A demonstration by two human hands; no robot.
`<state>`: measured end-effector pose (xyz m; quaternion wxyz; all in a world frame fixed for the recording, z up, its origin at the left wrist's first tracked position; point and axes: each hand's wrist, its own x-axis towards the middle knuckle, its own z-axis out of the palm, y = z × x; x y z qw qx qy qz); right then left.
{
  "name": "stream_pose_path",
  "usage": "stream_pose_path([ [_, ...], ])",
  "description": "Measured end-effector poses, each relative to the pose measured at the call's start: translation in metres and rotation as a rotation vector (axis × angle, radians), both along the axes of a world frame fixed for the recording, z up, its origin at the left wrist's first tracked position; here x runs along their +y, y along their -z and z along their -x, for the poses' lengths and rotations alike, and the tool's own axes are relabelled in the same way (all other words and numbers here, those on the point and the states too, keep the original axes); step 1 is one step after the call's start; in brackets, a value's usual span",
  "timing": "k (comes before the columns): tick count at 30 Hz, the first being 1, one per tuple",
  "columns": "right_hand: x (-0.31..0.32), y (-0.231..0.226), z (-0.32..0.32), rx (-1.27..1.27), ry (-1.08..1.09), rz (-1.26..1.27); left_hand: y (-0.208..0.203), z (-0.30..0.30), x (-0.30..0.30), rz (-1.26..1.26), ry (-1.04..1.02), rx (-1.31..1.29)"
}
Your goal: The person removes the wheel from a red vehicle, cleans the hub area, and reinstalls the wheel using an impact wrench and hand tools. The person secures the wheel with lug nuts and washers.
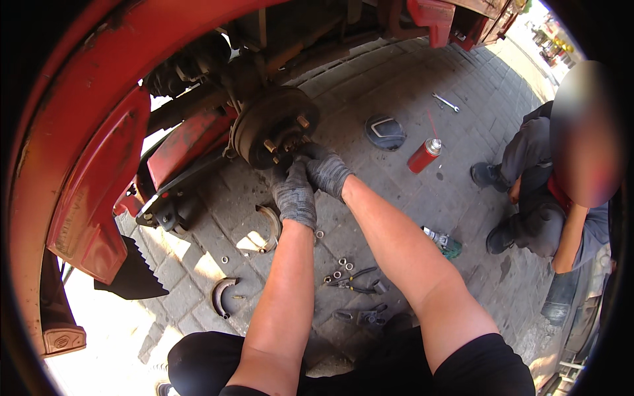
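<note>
My two hands, in grey knitted gloves, are close together at the hub of a rusty brake drum (254, 122). My left hand (294, 195) is closed at the lower part of the hub centre, with its fingertips pressed in. Touching it from the right, my right hand (325, 170) also has its fingers curled at the hub. Whatever they grip is too small and too covered to make out. Wheel studs (302, 121) stick out of the drum face around them. Below, a curved brake shoe (272, 224) lies beside my left wrist, and a second brake shoe (218, 297) lies nearer.
Red vehicle bodywork (86, 152) arches over the left and top. On the paving lie several nuts (338, 274), pliers (360, 288), a silver-and-green tool (448, 245), a red spray can (422, 157), a dark round cap (385, 132) and a wrench (446, 102). A person (528, 178) crouches at right.
</note>
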<state>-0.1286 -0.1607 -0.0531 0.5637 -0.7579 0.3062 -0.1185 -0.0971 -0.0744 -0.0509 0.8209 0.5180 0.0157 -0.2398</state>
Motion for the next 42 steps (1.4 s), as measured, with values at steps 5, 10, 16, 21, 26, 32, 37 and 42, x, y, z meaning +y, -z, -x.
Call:
stream_pose_path([
  [5,-0.001,0.000,-0.001,-0.056,-0.023,-0.124,-0.009,0.002,0.003,0.011,0.044,0.017],
  [10,-0.002,-0.016,-0.002,0.030,-0.023,-0.148,-0.025,0.004,0.008,0.011,0.040,-0.003],
  [16,0.002,-0.048,-0.009,0.155,0.083,-0.319,-0.033,-0.005,0.013,-0.105,0.087,0.140],
  [21,-0.001,-0.048,0.002,0.111,-0.165,0.047,-0.024,-0.010,0.014,-0.131,0.071,0.158],
  [26,0.003,-0.025,0.006,-0.026,-0.132,0.525,-0.009,-0.013,0.005,0.106,-0.030,0.172],
  [32,0.021,-0.009,0.006,-0.205,0.022,0.591,-0.005,-0.009,0.004,0.117,-0.039,0.075],
  [37,0.030,-0.014,0.006,-0.221,0.168,0.494,-0.012,0.002,0.001,0.101,-0.036,-0.032],
  [42,0.027,-0.016,0.003,-0.306,0.167,0.265,-0.018,0.001,0.001,0.036,-0.024,-0.119],
])
